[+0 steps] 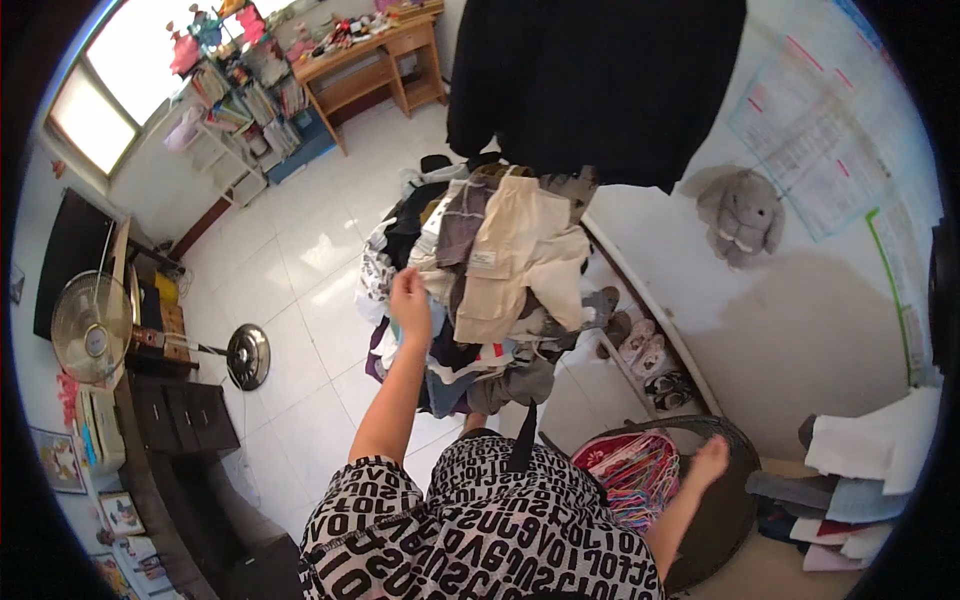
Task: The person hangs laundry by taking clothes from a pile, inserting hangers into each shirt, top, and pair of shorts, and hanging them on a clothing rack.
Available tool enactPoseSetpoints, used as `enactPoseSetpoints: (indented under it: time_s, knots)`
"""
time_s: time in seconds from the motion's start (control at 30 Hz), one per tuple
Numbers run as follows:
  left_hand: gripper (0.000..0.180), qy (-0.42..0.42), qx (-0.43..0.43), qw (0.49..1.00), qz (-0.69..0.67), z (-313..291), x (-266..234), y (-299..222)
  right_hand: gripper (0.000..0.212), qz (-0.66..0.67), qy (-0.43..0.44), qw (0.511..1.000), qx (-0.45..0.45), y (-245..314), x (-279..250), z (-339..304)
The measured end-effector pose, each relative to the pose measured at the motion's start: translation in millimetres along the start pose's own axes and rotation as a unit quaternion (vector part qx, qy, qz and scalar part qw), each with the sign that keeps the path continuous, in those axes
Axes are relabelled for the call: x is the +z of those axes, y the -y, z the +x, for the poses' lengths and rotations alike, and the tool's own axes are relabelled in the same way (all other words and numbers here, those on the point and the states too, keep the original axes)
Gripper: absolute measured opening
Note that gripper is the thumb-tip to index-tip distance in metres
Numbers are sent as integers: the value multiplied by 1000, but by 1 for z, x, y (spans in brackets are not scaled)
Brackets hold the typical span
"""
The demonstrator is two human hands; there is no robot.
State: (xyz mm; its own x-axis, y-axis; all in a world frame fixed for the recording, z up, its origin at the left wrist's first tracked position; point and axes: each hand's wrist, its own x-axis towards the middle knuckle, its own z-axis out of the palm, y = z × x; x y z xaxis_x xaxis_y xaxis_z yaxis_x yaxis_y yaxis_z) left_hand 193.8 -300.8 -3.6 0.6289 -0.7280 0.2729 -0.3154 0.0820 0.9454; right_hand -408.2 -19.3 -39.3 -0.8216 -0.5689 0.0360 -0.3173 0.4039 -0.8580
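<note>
Left hand (408,298) pinches the clothes pile (480,290) at its left edge, soft, floppy, prob light, best grabbed by a bunched fold; right hand (711,461), fingers loose, rests on basket (735,500) rim w/ hangers (635,470).

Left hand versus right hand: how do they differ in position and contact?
The left hand is raised, touching the heap of mixed clothes; the right hand is low, at the dark round basket of colourful plastic hangers, gripping nothing visible. Both are bare.
</note>
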Motion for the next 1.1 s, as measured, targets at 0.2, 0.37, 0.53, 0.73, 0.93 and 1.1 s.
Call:
enactPoseSetpoints:
  time_s: [0.2,0.37,0.53,0.73,0.93,1.1]
  knots:
    - [19,-4,-109,951,291,83,-38,121,31,-30,300,953,28,132,161,-96]
    - [25,149,-160,935,279,119,-26,199,36,-220,449,856,-131,202,217,-122]
    - [40,93,-440,891,-56,130,-52,225,34,-215,489,835,-132,221,243,-143]
    - [43,64,-155,886,-432,100,-81,52,33,-207,463,854,-119,211,222,-152]
    - [57,253,-145,698,-654,26,-61,-101,39,5,509,861,21,206,212,-154]
    - [33,511,-310,659,-456,-68,18,-105,80,529,458,672,244,261,199,-148]
